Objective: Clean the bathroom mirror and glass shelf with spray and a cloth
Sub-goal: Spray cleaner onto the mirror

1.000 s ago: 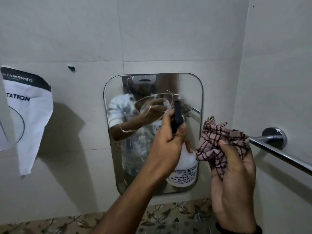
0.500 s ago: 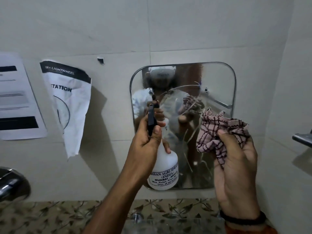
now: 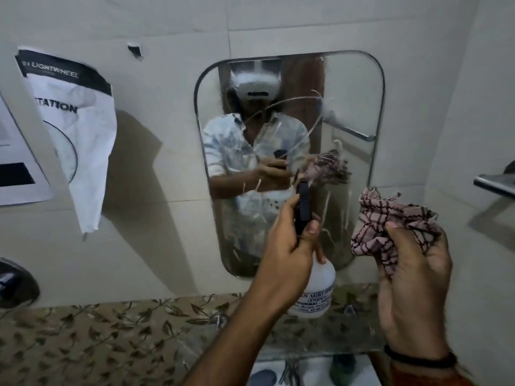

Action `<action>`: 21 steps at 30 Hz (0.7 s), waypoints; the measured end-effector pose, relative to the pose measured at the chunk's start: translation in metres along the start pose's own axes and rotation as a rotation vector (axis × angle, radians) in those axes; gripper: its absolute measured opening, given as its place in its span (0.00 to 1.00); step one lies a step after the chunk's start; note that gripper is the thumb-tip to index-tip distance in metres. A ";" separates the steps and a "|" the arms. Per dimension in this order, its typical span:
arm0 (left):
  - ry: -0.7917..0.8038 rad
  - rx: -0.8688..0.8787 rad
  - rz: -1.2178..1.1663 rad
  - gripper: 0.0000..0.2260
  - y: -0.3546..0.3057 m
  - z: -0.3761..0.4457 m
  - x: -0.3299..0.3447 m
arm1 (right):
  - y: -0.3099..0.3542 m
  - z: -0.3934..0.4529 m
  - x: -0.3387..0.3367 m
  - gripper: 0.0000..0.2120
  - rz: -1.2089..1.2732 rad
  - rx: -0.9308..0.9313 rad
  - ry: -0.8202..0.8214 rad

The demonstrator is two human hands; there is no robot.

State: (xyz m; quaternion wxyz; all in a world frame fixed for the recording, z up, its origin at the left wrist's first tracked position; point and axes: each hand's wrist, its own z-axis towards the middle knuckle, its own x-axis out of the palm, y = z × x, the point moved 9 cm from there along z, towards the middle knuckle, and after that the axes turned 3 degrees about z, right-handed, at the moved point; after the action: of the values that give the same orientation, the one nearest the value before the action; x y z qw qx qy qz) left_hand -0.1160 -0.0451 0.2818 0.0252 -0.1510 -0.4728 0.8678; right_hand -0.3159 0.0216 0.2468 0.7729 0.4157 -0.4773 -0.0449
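Observation:
A rounded rectangular mirror (image 3: 354, 107) hangs on the tiled wall, streaked with spray runs and curved marks. My left hand (image 3: 289, 243) grips a white spray bottle (image 3: 316, 291) with a black trigger head, held upright in front of the mirror's lower part, thumb on the trigger. My right hand (image 3: 412, 285) holds a bunched pink checked cloth (image 3: 390, 218) just right of the mirror's lower corner, apart from the glass. The glass shelf (image 3: 320, 338) lies below the mirror, under both hands.
Curled paper notices (image 3: 72, 121) are taped to the wall at left. A chrome towel bar (image 3: 496, 185) juts from the right wall. A dark fitting (image 3: 14, 285) shows at far left. A floral tile band (image 3: 97, 330) runs under the wall tiles.
The view has shifted, so the mirror sits higher and more central. My left hand with the bottle has moved right and lower, closer to the cloth. My right hand has hardly moved.

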 end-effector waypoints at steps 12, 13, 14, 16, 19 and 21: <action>0.009 -0.081 -0.016 0.16 0.033 -0.005 0.035 | 0.013 0.010 -0.024 0.17 -0.150 -0.070 0.024; -0.037 -0.072 -0.025 0.14 0.036 -0.013 0.025 | 0.008 0.008 -0.023 0.17 -0.149 -0.055 0.033; -0.083 -0.060 -0.041 0.11 0.038 -0.019 0.013 | 0.004 0.005 -0.022 0.17 -0.147 -0.042 0.043; -0.173 -0.058 -0.048 0.09 0.041 -0.028 -0.015 | -0.006 0.000 -0.017 0.17 -0.147 -0.012 0.065; -0.241 -0.048 -0.040 0.09 0.038 -0.033 -0.052 | -0.020 -0.010 -0.005 0.17 -0.150 0.030 0.111; -0.261 -0.055 -0.037 0.09 0.038 -0.038 -0.069 | -0.028 -0.017 0.004 0.16 -0.153 0.051 0.144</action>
State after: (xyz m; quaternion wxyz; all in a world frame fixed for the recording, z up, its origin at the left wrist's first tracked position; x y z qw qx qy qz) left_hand -0.0353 -0.0483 0.2471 -0.0245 -0.0286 -0.4983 0.8662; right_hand -0.2913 0.0118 0.2268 0.7888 0.4725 -0.3882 -0.0617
